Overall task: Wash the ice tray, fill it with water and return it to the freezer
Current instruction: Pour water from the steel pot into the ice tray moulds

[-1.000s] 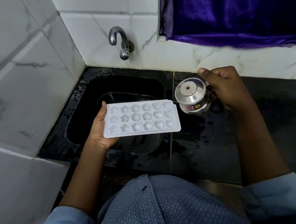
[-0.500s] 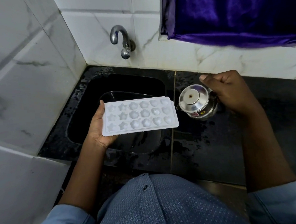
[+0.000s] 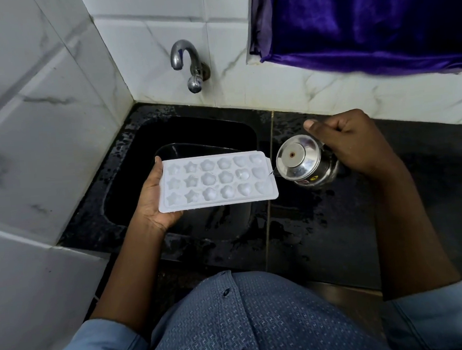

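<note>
Our right grip (image 3: 356,144), closed round the steel jug's (image 3: 301,164) handle, has tipped its spout to the edge of the ice tray (image 3: 216,182), which our left grip (image 3: 155,204) clasps by its left end over the sink (image 3: 132,181), so filling can probably begin.

Left hand (image 3: 152,205) grips the white ice tray (image 3: 216,180) by its left end, palm under, thumb on the far rim. Tray roughly level above the black sink (image 3: 121,182). Moulds are stars, flowers and hearts, three rows. Right hand (image 3: 353,144) grips the handle of a lidded steel kettle (image 3: 303,164), tilted toward the tray, spout tip at the tray's right edge. Can't tell if water is flowing. Tabletop (image 3: 338,235) wet. Tap (image 3: 186,63) on the tiled wall behind the sink.
</note>
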Demonstrator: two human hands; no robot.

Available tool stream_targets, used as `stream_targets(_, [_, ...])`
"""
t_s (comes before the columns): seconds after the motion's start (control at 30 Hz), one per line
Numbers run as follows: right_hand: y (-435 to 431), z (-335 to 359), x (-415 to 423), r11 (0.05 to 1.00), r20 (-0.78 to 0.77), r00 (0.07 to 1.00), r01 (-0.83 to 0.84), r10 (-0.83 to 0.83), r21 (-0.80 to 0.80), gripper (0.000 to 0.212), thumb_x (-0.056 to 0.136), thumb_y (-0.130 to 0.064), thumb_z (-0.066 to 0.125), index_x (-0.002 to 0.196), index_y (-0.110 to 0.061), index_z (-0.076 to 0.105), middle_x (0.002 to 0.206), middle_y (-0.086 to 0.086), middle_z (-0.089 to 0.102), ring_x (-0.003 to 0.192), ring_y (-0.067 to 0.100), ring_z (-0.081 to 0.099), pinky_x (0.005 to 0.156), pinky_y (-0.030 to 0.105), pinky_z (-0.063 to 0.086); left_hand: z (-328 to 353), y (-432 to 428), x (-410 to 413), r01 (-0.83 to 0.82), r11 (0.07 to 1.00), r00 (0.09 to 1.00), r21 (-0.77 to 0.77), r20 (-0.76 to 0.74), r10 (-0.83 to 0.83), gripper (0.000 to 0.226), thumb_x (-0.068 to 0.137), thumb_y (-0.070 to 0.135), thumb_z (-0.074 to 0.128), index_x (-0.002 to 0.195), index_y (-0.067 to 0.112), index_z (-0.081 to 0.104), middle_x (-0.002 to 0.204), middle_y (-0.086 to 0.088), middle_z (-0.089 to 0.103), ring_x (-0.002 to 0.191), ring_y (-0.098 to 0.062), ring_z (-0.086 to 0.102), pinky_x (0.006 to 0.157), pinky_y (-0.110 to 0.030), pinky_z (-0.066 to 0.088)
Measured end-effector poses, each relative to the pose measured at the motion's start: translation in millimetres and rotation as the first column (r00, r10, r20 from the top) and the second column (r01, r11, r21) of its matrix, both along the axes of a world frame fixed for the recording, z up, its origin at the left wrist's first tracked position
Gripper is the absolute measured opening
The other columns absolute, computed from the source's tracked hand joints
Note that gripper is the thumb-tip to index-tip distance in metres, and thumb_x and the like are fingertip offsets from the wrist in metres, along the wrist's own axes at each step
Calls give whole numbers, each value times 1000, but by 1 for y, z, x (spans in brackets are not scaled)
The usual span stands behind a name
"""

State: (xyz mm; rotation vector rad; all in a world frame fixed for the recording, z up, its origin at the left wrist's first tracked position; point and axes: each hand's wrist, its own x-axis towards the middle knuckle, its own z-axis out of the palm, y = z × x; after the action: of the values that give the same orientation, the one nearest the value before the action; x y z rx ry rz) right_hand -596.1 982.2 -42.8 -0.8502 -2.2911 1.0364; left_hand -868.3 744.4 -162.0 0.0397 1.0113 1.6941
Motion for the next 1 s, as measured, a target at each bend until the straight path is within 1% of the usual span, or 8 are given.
stream_targets(0.37, [-3, 2, -1, 1000, 3, 1000, 1, -1, 0, 70, 101, -46, 66, 65, 10, 44, 54, 12, 35, 49, 20, 33, 54, 31, 31, -3, -1, 0, 3, 1000, 1000, 16, 19, -3, 79, 103, 71, 43, 148, 8, 59, 147, -22, 62, 129, -39, 66, 94, -55, 61])
stream_targets(0.5, [-3, 6, -1, 1000, -4, 1000, 5, -5, 1, 70, 101, -44, 66, 63, 10, 44, 53, 11, 33, 50, 20, 31, 52, 31, 29, -2, 0, 1, -3, 1000, 999, 5, 32, 3, 76, 102, 71, 44, 135, 8, 72, 144, -22, 64, 126, -39, 68, 91, -55, 62])
stream_targets(0.6, [-4, 7, -2, 1000, -9, 1000, 7, -8, -7, 69, 101, -43, 66, 61, 7, 42, 53, 10, 32, 49, 19, 30, 54, 32, 29, -1, 0, 1, -10, 1000, 1000, -4, 28, 10, 75, 102, 71, 45, 134, 9, 73, 144, -22, 64, 125, -40, 68, 90, -55, 62])
stream_targets(0.7, [-6, 11, -3, 999, -28, 999, 18, -19, -33, 68, 102, -41, 66, 60, 5, 40, 52, 9, 32, 48, 17, 31, 53, 31, 31, 0, 1, 1, -16, 1000, 1000, -21, 15, 17, 74, 102, 71, 44, 128, 10, 77, 142, -21, 66, 124, -39, 69, 89, -55, 62])
stream_targets(0.8, [-10, 15, -5, 995, -76, 996, 37, -43, -90, 66, 103, -37, 65, 62, 10, 43, 54, 13, 37, 47, 20, 34, 50, 25, 35, -1, 2, 2, -10, 999, 1000, -33, 8, 10, 75, 101, 72, 45, 133, 10, 73, 143, -21, 65, 126, -39, 68, 92, -55, 62])
stream_targets(0.87, [-13, 17, -7, 992, -109, 992, 44, -57, -117, 64, 104, -36, 65, 60, 6, 43, 51, 10, 37, 45, 17, 35, 50, 22, 36, -1, 3, 2, -3, 999, 1000, -40, 4, 4, 77, 101, 73, 44, 138, 10, 70, 143, -21, 65, 126, -39, 68, 92, -56, 62])
stream_targets(0.9, [-14, 18, -8, 991, -120, 991, 43, -58, -127, 63, 104, -36, 65, 59, 3, 43, 49, 7, 37, 44, 16, 34, 49, 21, 36, -1, 3, 3, 0, 999, 1000, -41, 2, 1, 78, 101, 73, 44, 141, 10, 67, 143, -20, 65, 126, -39, 67, 92, -55, 62])
stream_targets(1.0, [-17, 19, -11, 989, -134, 990, 27, -47, -142, 66, 103, -39, 65, 60, 4, 40, 53, 12, 35, 45, 19, 33, 49, 23, 34, -2, 4, 2, 0, 999, 1000, -48, -7, 0, 79, 100, 73, 45, 146, 10, 61, 143, -20, 65, 127, -38, 67, 92, -55, 61])
